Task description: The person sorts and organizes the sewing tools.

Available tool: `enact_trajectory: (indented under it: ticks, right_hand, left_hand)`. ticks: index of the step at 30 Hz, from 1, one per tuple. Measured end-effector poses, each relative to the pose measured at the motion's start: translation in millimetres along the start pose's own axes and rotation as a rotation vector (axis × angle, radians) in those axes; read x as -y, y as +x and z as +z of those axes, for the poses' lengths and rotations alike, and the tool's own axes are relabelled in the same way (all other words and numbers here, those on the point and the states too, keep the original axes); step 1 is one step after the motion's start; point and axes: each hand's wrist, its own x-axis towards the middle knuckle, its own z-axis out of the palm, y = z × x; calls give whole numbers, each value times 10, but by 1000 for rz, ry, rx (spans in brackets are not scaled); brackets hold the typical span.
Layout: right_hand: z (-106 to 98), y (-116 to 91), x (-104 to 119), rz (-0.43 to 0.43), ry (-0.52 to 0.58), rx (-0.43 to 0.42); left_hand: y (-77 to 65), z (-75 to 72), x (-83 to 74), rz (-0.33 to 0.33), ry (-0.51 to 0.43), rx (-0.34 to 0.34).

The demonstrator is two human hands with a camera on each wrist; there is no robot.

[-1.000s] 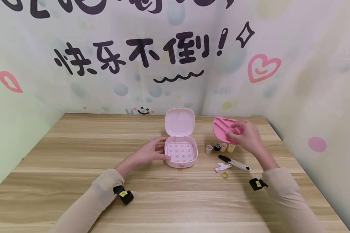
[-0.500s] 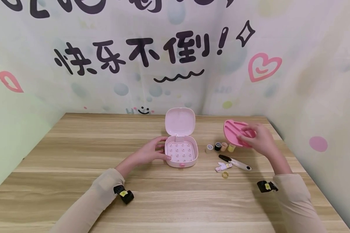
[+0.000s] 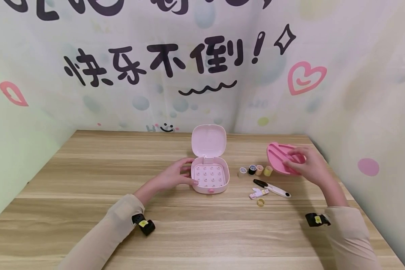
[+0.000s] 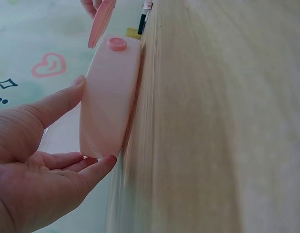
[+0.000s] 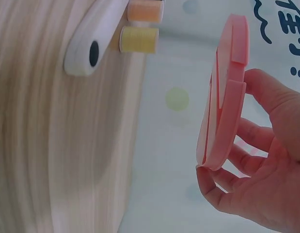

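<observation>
A pale pink sewing box (image 3: 210,189) stands with its lid (image 3: 209,141) up; rows of small pegs line its floor. My left hand (image 3: 171,175) holds the box by its left side, thumb near the front rim and fingers round the back. The left wrist view shows the thumb and fingertips along the box's wall (image 4: 108,97). At the right, my right hand (image 3: 308,165) grips a darker pink grooved tray (image 3: 279,159) between thumb and fingers. In the right wrist view the tray (image 5: 229,114) is held above the table, seen edge-on.
Thread spools stand right of the box: white (image 3: 243,171), black (image 3: 252,170), peach (image 3: 259,170) and yellow (image 3: 268,171). Before them lie black-and-white thread snips (image 3: 273,189), a small white-and-purple item (image 3: 258,193) and a gold ring (image 3: 260,202). A printed curtain hangs behind the table.
My right hand has carried the pink tray to the right and slightly nearer, away from over the spools. My left hand and the box have stayed in place.
</observation>
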Motion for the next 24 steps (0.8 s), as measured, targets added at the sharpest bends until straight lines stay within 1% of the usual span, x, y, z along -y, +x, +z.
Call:
enact_trajectory:
  ticks: [7, 10, 14, 17, 24]
  right_hand:
    - [-49, -32, -143, -13, -5, -25]
    - [-70, -33, -208, 7, -6, 4]
    - [-80, -32, -294, 52, -21, 74]
    - [-56, -29, -369, 70, -24, 111]
    - [9, -41, -460, 116, -14, 165]
  left_hand:
    - [5, -2, 0, 5, -31, 11]
    - [-3, -1, -12, 9, -36, 9]
    - [-5, -2, -22, 14, -30, 10]
    - [-5, -2, -20, 13, -19, 12]
    - [1, 0, -16, 11, -13, 11]
